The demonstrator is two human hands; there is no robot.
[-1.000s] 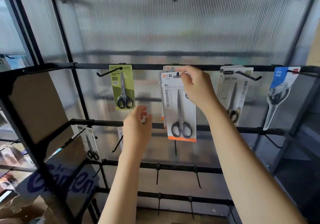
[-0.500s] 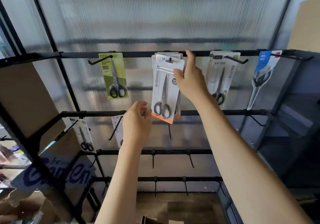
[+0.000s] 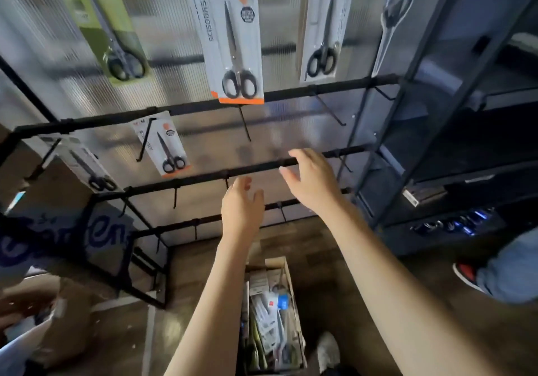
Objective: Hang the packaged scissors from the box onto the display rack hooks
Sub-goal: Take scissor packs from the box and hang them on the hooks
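Observation:
A white and orange scissors pack (image 3: 233, 43) hangs from the top bar of the black display rack (image 3: 203, 107), free of both hands. A green pack (image 3: 113, 34) hangs to its left, a white pack (image 3: 323, 26) to its right. Smaller packs (image 3: 166, 148) hang one row lower. My left hand (image 3: 241, 206) and my right hand (image 3: 311, 183) hover empty in front of the lower bars, fingers relaxed. Below them on the floor stands a cardboard box (image 3: 286, 268) with several packaged scissors inside.
Bare hooks (image 3: 244, 125) stick out from the lower bars. A dark metal shelf unit (image 3: 436, 99) stands on the right. Another person's shoe and trouser leg (image 3: 495, 273) are at the right edge. A blue-lettered bag (image 3: 58, 238) and cardboard sit at the left.
My right hand has let go of the white and orange pack, which now hangs on its hook. Both hands have dropped lower, and my view has tilted down to the box.

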